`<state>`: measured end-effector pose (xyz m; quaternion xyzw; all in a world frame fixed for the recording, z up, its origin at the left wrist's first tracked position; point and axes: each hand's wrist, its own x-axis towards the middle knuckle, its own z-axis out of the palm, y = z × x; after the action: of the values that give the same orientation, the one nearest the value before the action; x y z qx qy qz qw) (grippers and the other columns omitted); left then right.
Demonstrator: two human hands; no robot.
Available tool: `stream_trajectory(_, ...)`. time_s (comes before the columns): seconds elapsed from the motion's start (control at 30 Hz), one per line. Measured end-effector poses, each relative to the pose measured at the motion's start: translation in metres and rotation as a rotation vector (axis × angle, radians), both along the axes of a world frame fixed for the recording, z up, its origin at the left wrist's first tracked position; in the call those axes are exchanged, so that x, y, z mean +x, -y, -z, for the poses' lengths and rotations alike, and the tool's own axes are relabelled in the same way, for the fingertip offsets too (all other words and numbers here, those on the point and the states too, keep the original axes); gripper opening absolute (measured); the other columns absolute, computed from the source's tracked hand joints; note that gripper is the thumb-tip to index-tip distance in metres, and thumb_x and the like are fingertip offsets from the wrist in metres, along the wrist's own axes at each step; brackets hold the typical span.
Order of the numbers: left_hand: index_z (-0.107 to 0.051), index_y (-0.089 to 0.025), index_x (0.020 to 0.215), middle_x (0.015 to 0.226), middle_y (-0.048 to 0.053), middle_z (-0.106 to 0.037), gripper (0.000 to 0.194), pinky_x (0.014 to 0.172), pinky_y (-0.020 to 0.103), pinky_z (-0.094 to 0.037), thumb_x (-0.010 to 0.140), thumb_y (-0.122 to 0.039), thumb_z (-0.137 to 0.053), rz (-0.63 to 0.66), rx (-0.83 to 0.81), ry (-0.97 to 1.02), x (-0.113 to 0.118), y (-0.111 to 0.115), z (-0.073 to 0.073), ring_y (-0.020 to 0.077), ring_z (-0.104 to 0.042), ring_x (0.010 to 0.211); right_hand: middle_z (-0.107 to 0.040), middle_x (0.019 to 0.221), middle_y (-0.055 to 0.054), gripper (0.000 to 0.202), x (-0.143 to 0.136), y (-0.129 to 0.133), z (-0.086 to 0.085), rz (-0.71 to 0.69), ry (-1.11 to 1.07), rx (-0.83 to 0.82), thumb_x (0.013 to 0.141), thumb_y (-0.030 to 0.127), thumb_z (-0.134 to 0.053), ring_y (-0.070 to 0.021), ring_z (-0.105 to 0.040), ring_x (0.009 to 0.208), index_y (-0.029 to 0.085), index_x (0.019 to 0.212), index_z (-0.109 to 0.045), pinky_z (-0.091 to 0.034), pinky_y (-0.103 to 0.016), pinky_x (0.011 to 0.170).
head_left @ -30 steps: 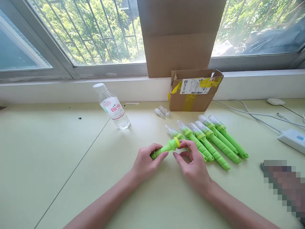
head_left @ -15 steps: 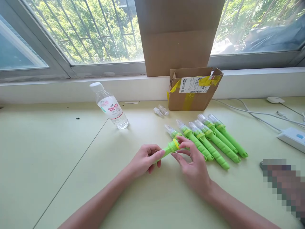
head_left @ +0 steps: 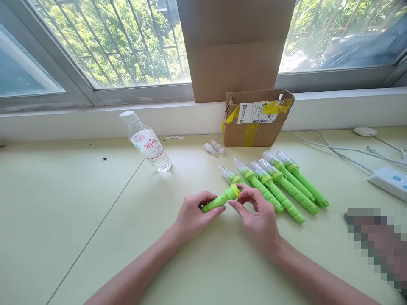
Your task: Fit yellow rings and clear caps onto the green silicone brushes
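A green ribbed handle (head_left: 219, 201) lies tilted between my hands, its wider end up to the right. My left hand (head_left: 195, 214) is closed round its lower part, thumb along the near side. At the wide end sits a yellow ring (head_left: 235, 191), which the fingers of my right hand (head_left: 258, 212) pinch. Several green handles with clear ribbed caps (head_left: 284, 184) lie side by side just beyond and to the right of my right hand. Two small clear pieces (head_left: 214, 147) lie farther back.
An open cardboard box (head_left: 258, 118) stands at the back by the window sill. To the left is a water bottle (head_left: 149, 144). A power strip (head_left: 389, 182), cables and a pixelated object (head_left: 378, 245) are at the right.
My left thumb has shifted off the top of the handle to its near side, so more of the ribbed part shows. My right hand still pinches the yellow ring. The view has shifted slightly.
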<state>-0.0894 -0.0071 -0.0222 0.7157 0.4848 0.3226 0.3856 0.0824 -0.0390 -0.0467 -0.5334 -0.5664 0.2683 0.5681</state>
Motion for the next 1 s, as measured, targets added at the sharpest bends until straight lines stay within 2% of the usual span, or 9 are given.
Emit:
stream_trajectory(0.2,-0.066,-0.015,0.078,0.062,-0.001,-0.059,0.024,0.047,0.021,-0.038,0.074,-0.038,-0.068,0.039,-0.225,0.077,-0.003,-0.004,-0.008,0.0092,-0.05,0.052,-0.067,0.099,-0.007,0.018,-0.001,-0.001,-0.003,-0.001,-0.03,-0.075,0.078,0.031,-0.07,-0.0218,-0.064,0.084,0.022,0.082,-0.055,-0.053,-0.039,0.076)
stream_trajectory(0.37,-0.065,-0.014,0.078,0.059,-0.003,-0.056,0.027,0.04,0.019,-0.034,0.074,-0.041,-0.069,0.085,-0.393,0.128,-0.006,-0.007,-0.009,0.0069,-0.048,0.044,-0.066,0.093,-0.006,0.018,-0.001,-0.002,-0.004,-0.033,-0.02,-0.034,0.079,0.03,-0.069,-0.025,-0.063,0.098,0.022,0.083,-0.053,-0.054,-0.033,0.067)
stream_trajectory(0.5,-0.066,-0.014,0.082,0.065,0.0,-0.061,0.027,0.039,0.019,-0.036,0.075,-0.04,-0.068,0.105,-0.44,0.145,-0.009,-0.01,-0.011,0.0074,-0.05,0.044,-0.064,0.099,-0.007,0.021,0.0,-0.002,-0.003,-0.081,-0.019,-0.005,0.079,0.029,-0.068,-0.0254,-0.062,0.102,0.023,0.089,-0.052,-0.057,-0.033,0.064)
stream_trajectory(0.63,-0.065,-0.014,0.082,0.065,0.0,-0.062,0.027,0.039,0.019,-0.037,0.076,-0.04,-0.068,0.117,-0.48,0.158,-0.01,-0.011,-0.013,0.007,-0.05,0.043,-0.064,0.101,-0.007,0.017,0.0,-0.001,-0.001,-0.095,-0.018,0.043,0.081,0.025,-0.067,-0.0236,-0.062,0.101,0.023,0.089,-0.052,-0.058,-0.034,0.07)
stream_trajectory(0.8,-0.064,-0.013,0.08,0.063,0.0,-0.062,0.028,0.037,0.018,-0.037,0.077,-0.041,-0.067,0.169,-0.534,0.186,-0.012,-0.011,-0.014,0.0065,-0.049,0.04,-0.063,0.104,-0.007,0.019,-0.001,0.0,-0.002,-0.084,0.009,0.097,0.08,0.023,-0.069,-0.0216,-0.065,0.092,0.022,0.087,-0.051,-0.058,-0.036,0.07)
stream_trajectory(0.93,-0.063,-0.014,0.079,0.063,0.001,-0.063,0.031,0.034,0.018,-0.033,0.078,-0.045,-0.064,0.228,-0.596,0.223,-0.015,-0.012,-0.013,0.006,-0.047,0.037,-0.063,0.107,-0.008,0.024,-0.001,0.0,-0.002,-0.141,-0.002,0.168,0.079,0.019,-0.069,-0.0229,-0.063,0.101,0.023,0.093,-0.049,-0.06,-0.033,0.066)
stream_trajectory(1.0,-0.063,-0.014,0.079,0.063,0.001,-0.063,0.032,0.034,0.018,-0.032,0.079,-0.046,-0.063,0.239,-0.605,0.228,-0.014,-0.012,-0.013,0.0065,-0.048,0.037,-0.062,0.111,-0.008,0.026,-0.001,0.0,-0.001,-0.147,-0.001,0.181,0.079,0.017,-0.069,-0.0213,-0.064,0.098,0.023,0.094,-0.048,-0.061,-0.033,0.068)
